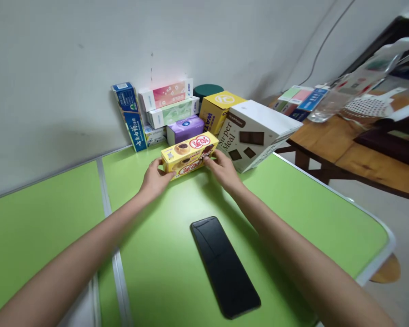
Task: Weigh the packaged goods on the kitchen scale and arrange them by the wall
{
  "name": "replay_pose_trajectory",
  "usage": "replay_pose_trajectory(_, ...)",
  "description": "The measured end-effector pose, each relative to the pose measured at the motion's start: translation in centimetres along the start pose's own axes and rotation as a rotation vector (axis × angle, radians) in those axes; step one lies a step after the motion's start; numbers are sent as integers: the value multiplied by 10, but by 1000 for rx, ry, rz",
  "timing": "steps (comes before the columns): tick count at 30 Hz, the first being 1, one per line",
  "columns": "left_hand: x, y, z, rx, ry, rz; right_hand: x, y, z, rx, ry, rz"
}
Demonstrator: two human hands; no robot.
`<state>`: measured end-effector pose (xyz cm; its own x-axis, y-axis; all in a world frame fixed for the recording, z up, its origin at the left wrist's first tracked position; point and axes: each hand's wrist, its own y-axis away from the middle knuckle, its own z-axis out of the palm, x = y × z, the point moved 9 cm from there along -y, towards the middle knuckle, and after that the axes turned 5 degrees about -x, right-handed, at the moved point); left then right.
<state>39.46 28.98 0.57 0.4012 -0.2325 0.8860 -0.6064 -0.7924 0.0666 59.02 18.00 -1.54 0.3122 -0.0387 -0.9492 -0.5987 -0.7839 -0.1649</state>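
A yellow snack box (pixel 191 154) with red lettering sits on the green table, between my two hands. My left hand (pixel 156 178) is closed on its left end, thumb on the front face. At the right end, my right hand (pixel 224 170) grips the same box, with its thumb on the front. Directly behind it lies a purple pack (pixel 186 130). A white "Super Meal" box (pixel 255 134) leans at a tilt just right of my right hand, against a yellow box (pixel 221 106).
A black phone (pixel 225 265) lies on the green table (pixel 150 272). Along the wall are an upright blue toothpaste box (pixel 129 116), a pink box (pixel 167 94), a green box (pixel 173 112) and a green lid (pixel 208 90). A wooden table (pixel 330 136) at right holds a plastic bottle (pixel 347 86).
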Motion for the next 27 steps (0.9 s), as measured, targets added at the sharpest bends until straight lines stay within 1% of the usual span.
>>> replay_pose_trajectory(2,-1,-19,9,19,4,1,7,-17,-3,27,-2,-13)
replay_pose_trajectory(4,-3,-35,17,35,7,11,15,-28,-3,62,-15,-19)
replay_pose_trajectory(7,-11,-47,26,71,32,15,31,-28,-4,156,-50,-3)
replay_pose_trajectory(9,-20,-48,29,83,66,9,38,-23,-6,218,-55,-8)
replay_pose_trajectory(11,-27,-45,30,83,87,21,39,-17,-7,255,-40,-48)
replay_pose_trajectory(13,-31,-42,27,81,89,46,39,-15,-10,284,-33,-84)
replay_pose_trajectory(16,-36,-39,22,78,92,53,40,-15,-13,319,-53,-86)
replay_pose_trajectory(23,-39,-38,22,100,87,20,43,-15,-15,342,-72,-80)
replay_pose_trajectory(27,-34,-42,23,105,50,22,46,-16,-13,335,-70,-59)
